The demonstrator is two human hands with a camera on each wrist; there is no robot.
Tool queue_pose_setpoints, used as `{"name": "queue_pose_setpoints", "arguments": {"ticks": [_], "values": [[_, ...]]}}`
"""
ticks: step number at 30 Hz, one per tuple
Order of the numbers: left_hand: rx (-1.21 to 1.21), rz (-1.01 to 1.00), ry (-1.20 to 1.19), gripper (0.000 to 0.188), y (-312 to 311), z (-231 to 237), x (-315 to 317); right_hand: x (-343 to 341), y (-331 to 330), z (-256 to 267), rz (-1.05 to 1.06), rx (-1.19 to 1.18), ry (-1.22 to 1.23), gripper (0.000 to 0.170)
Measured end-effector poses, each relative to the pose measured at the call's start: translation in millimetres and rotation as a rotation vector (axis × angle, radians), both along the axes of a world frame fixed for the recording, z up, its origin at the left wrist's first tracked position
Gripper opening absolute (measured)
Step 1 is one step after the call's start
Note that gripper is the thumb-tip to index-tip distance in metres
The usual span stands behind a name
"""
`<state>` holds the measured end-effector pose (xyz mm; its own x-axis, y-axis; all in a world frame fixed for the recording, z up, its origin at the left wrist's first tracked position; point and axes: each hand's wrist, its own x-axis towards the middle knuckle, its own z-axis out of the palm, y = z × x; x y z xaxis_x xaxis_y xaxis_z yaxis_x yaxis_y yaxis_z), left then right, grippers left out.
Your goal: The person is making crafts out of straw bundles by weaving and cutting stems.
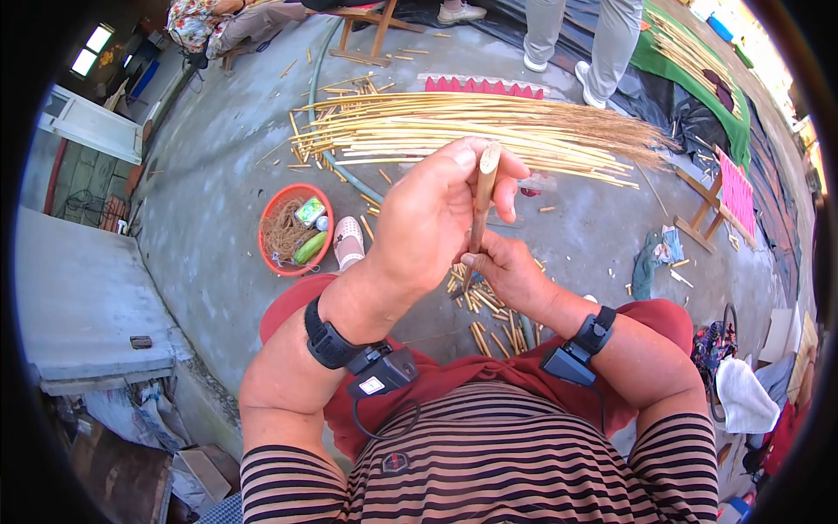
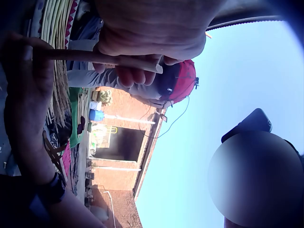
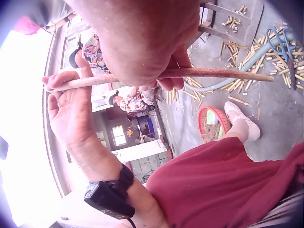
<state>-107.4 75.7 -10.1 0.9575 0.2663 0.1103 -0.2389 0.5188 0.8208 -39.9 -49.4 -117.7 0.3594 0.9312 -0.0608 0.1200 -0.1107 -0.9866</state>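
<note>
A brown wooden stick [image 1: 481,205] is held up in front of the body, its cut end facing the head camera. Near that upper end the left hand [image 1: 417,223] grips it between thumb and fingers. Lower down, the right hand [image 1: 519,278] pinches the same stick. In the left wrist view the stick [image 2: 85,56] spans from the right hand [image 2: 29,90] to the left hand [image 2: 152,31]. The right wrist view shows the stick [image 3: 218,73] extending past the right hand [image 3: 137,40], with the left hand [image 3: 71,111] at its other end.
Long pale stalks [image 1: 393,122] lie on the concrete floor ahead. An orange basket [image 1: 264,247] holding fibre and a green item is at the left. Short cut pieces [image 1: 500,342] are scattered below the hands; blue-handled scissors [image 3: 286,50] lie among pieces. People are nearby.
</note>
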Motion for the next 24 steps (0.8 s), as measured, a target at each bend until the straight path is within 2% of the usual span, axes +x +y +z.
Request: {"name": "queue_pose_setpoints", "arguments": {"ticks": [4,13,17,21,22,24], "values": [[0.071,-0.005,-0.016,0.027,3,-5,1,1,0,5,-0.004,-0.037,-0.056,0.011],[0.054,0.02,0.009,0.019,8,-8,5,7,3,1,-0.025,-0.048,-0.122,0.012],[0.037,0.036,0.025,0.019,14,-10,4,2,9,0,0.011,-0.065,-0.051,0.011],[0.041,-0.015,0.074,0.038,22,-10,1,-3,14,-2,0.065,-0.146,0.035,0.01],[0.048,-0.067,0.052,0.049,30,-16,2,-4,16,-2,0.079,-0.153,0.051,0.01],[-0.016,0.025,0.082,0.049,25,-13,1,-4,18,-2,0.099,-0.143,0.038,0.01]]}}
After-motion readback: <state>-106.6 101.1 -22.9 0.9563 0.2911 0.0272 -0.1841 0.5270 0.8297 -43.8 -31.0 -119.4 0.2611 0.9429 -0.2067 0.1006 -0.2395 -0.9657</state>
